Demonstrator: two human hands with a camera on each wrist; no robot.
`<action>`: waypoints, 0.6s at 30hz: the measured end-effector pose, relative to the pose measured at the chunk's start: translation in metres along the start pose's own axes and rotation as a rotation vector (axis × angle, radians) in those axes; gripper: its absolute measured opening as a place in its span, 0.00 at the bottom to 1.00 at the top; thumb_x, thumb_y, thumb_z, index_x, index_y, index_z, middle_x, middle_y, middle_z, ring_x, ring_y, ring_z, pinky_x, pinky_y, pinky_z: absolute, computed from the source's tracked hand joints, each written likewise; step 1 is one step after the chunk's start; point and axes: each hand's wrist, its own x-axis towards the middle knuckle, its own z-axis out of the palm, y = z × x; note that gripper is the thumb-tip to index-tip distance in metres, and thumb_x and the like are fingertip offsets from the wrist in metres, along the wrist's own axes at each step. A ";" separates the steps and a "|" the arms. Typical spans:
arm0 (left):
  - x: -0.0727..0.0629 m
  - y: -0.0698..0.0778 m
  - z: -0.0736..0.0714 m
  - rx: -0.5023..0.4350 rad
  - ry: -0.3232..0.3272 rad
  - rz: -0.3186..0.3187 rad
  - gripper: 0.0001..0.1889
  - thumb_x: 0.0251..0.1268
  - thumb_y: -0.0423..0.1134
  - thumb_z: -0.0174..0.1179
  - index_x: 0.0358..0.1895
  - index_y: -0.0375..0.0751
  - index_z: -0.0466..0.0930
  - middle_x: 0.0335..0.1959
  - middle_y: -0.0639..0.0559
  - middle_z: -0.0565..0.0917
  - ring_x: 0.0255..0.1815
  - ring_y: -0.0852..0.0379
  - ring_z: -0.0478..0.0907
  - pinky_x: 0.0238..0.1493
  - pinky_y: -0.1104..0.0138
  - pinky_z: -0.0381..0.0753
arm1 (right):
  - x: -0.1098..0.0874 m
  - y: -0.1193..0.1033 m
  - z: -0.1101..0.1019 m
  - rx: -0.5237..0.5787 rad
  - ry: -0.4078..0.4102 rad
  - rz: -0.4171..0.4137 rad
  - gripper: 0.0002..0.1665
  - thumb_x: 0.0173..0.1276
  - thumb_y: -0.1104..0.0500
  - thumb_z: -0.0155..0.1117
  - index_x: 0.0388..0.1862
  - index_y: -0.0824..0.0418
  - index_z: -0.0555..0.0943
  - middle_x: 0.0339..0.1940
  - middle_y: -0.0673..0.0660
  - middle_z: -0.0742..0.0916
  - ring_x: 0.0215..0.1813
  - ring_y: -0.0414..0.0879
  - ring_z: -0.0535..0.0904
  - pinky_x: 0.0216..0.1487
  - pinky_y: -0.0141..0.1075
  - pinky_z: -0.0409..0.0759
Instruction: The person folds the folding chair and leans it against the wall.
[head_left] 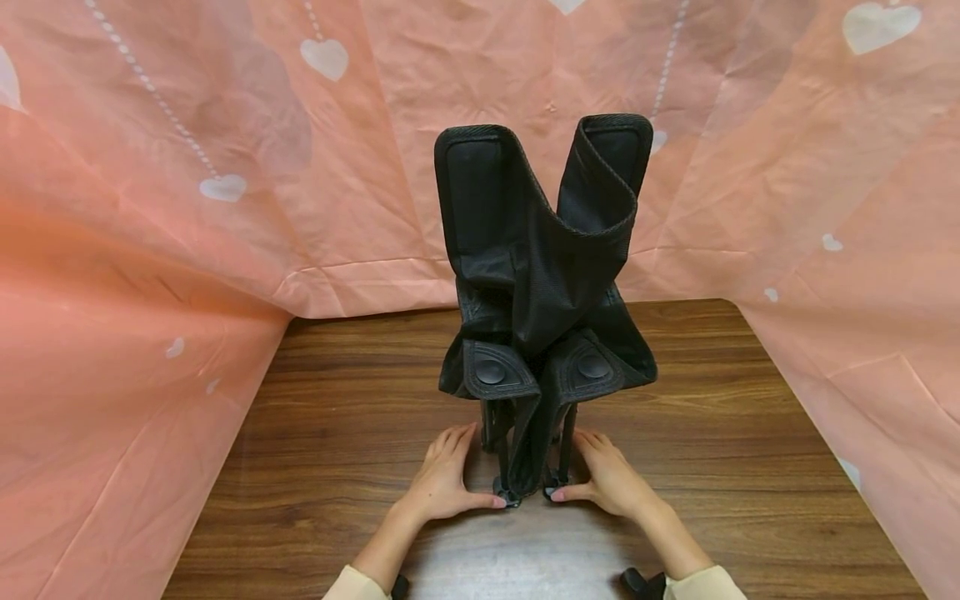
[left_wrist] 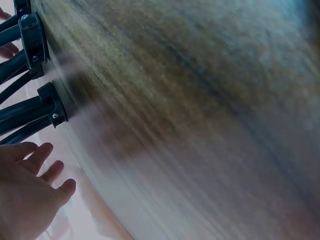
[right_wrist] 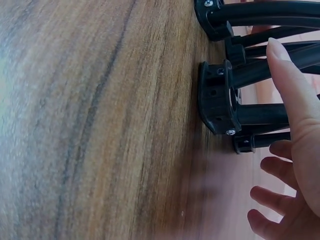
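Observation:
A black folding camp chair stands partly folded, its fabric bunched between thin dark legs. Two stitched corner flaps with round black rivets face the front. My left hand is at the chair's left side, thumb tip by the front left foot and the other fingers stretched back along the legs. On the opposite side, my right hand mirrors it, thumb by the front right foot. The right wrist view shows the thumb overlapping the tubes and a plastic foot bracket with screws. Similar brackets show beside the left hand's spread fingers.
The chair stands on a brown wood-grain table. Pink cloth with white hearts hangs behind and along both sides. Dark pieces show by the cream sleeves at the near edge.

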 end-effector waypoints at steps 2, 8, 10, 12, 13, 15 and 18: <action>0.000 0.000 0.000 0.006 -0.006 0.005 0.63 0.39 0.76 0.65 0.77 0.42 0.52 0.75 0.45 0.61 0.77 0.42 0.54 0.74 0.42 0.56 | 0.000 -0.001 0.000 0.005 -0.005 0.002 0.59 0.45 0.34 0.76 0.69 0.67 0.68 0.63 0.66 0.78 0.66 0.65 0.70 0.61 0.64 0.71; 0.000 0.001 0.003 0.022 -0.031 0.015 0.63 0.40 0.75 0.65 0.77 0.41 0.51 0.76 0.45 0.60 0.79 0.43 0.51 0.76 0.43 0.54 | 0.000 -0.001 0.002 0.002 -0.029 0.012 0.61 0.44 0.35 0.76 0.71 0.65 0.66 0.65 0.68 0.77 0.69 0.67 0.67 0.60 0.67 0.69; 0.000 0.001 0.004 0.027 -0.040 0.016 0.63 0.41 0.75 0.65 0.77 0.40 0.50 0.76 0.44 0.59 0.79 0.43 0.50 0.76 0.44 0.53 | 0.000 -0.001 0.003 0.001 -0.037 0.010 0.61 0.44 0.35 0.76 0.71 0.65 0.66 0.66 0.68 0.76 0.70 0.67 0.66 0.61 0.68 0.69; 0.000 0.001 0.005 0.031 -0.042 0.016 0.63 0.41 0.75 0.65 0.77 0.39 0.51 0.76 0.44 0.59 0.79 0.44 0.50 0.76 0.44 0.53 | 0.000 0.000 0.004 -0.001 -0.040 0.004 0.60 0.44 0.35 0.76 0.71 0.64 0.66 0.66 0.67 0.77 0.70 0.68 0.65 0.60 0.68 0.69; 0.000 0.000 0.006 0.031 -0.043 0.016 0.63 0.41 0.74 0.65 0.77 0.39 0.51 0.76 0.44 0.59 0.79 0.43 0.50 0.76 0.44 0.52 | 0.000 0.001 0.005 0.001 -0.040 0.002 0.60 0.44 0.36 0.76 0.71 0.63 0.66 0.66 0.66 0.77 0.70 0.68 0.65 0.60 0.68 0.69; 0.000 0.000 0.008 0.027 -0.045 0.011 0.62 0.42 0.73 0.66 0.76 0.39 0.51 0.76 0.44 0.59 0.79 0.44 0.50 0.76 0.44 0.52 | -0.001 0.001 0.006 0.002 -0.042 0.000 0.59 0.45 0.36 0.76 0.72 0.62 0.66 0.67 0.65 0.77 0.70 0.68 0.66 0.60 0.68 0.69; 0.000 -0.002 0.011 0.024 -0.056 -0.002 0.61 0.43 0.73 0.66 0.76 0.39 0.51 0.76 0.43 0.59 0.79 0.43 0.50 0.76 0.44 0.53 | -0.001 0.003 0.008 -0.001 -0.051 0.005 0.58 0.47 0.35 0.75 0.72 0.61 0.66 0.67 0.63 0.77 0.70 0.68 0.66 0.60 0.68 0.69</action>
